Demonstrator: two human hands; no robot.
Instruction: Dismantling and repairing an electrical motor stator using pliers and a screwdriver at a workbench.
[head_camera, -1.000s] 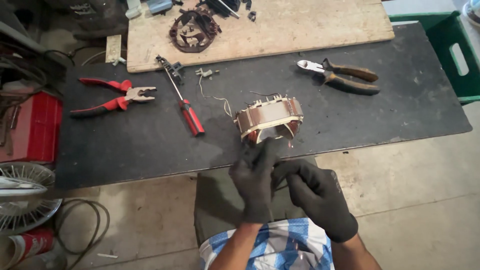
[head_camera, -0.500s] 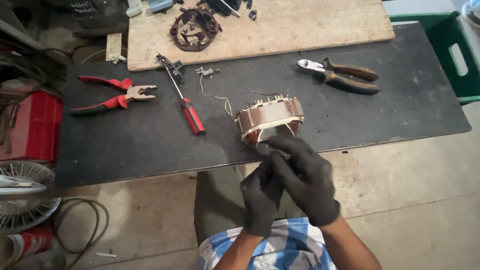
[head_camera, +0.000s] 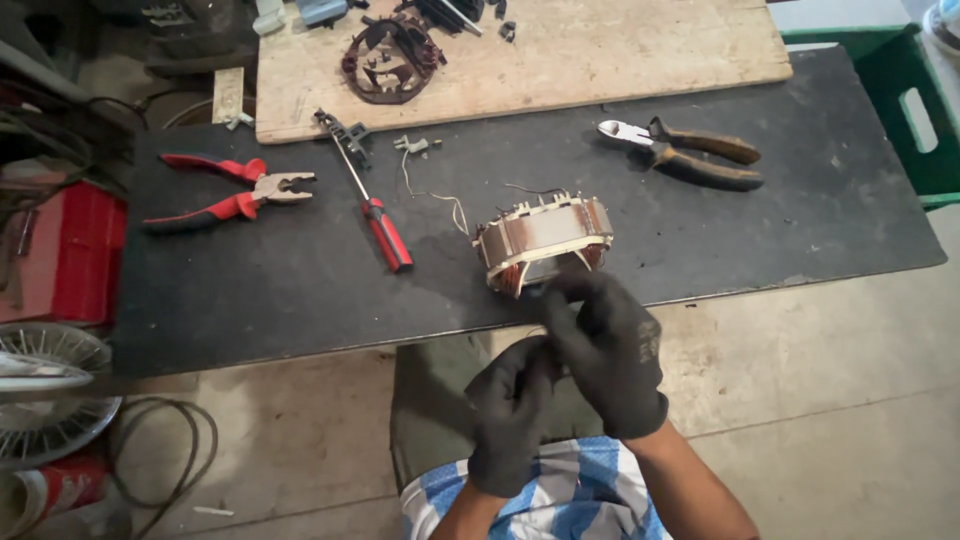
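Head view only. Compared with half a second earlier, little had changed: both gloved hands stayed together at the near edge of the desk (head_camera: 250, 300), the right hand (head_camera: 610, 355) still lying over the left hand (head_camera: 512, 415); a second back they had sat side by side. The motor stator (head_camera: 545, 240) had not moved.

Grip state: right hand curled, fingers bent down onto the left glove, pinching at it as far as could be seen; left hand loosely closed beneath. Whether anything small sat between them could not be told.

Stator position: on the dark desk, upright on its side, copper windings showing, just beyond the right hand's knuckles and not held.

Also on the desk: red-handled screwdriver (head_camera: 375, 215) left of the stator, red pliers (head_camera: 225, 190) further left, brown-handled cutters (head_camera: 685, 155) to the right, wooden board (head_camera: 600, 50) behind.
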